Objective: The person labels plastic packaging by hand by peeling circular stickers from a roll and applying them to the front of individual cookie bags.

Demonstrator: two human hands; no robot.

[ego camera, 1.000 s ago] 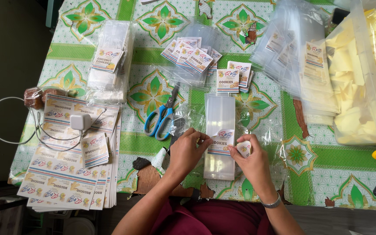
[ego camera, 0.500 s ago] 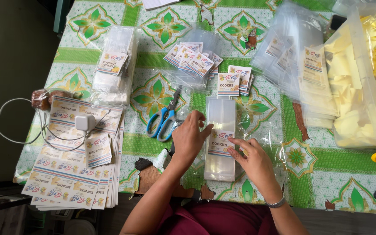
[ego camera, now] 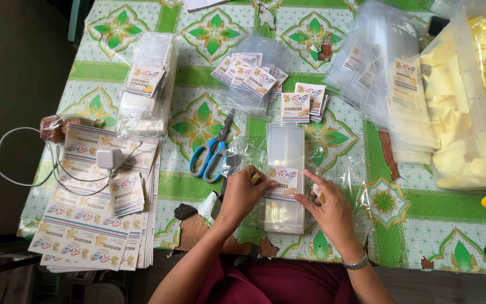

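Observation:
A stack of long clear plastic bags [ego camera: 284, 147] lies upright in front of me on the green patterned tablecloth [ego camera: 400, 202]. A small printed label sticker [ego camera: 283, 181] sits on the top bag. My left hand [ego camera: 243, 194] presses its fingertips on the sticker's left edge. My right hand [ego camera: 324, 204] rests by the bag's right side, fingertips touching the sticker's right edge and a small pale scrap between the fingers. A watch is on the right wrist.
Blue-handled scissors [ego camera: 212, 152] lie left of the bags. Sticker sheets [ego camera: 94, 208] with a white charger [ego camera: 109, 158] and cable sit at left. Cut labels [ego camera: 302, 104] lie beyond, labelled bags [ego camera: 144, 84] upper left, clear bags and a bin of yellow sheets [ego camera: 479, 101] at right.
Both hands have stayed at the bag stack; the left hand shifted up onto the sticker's left edge and the right hand moved in to its right edge.

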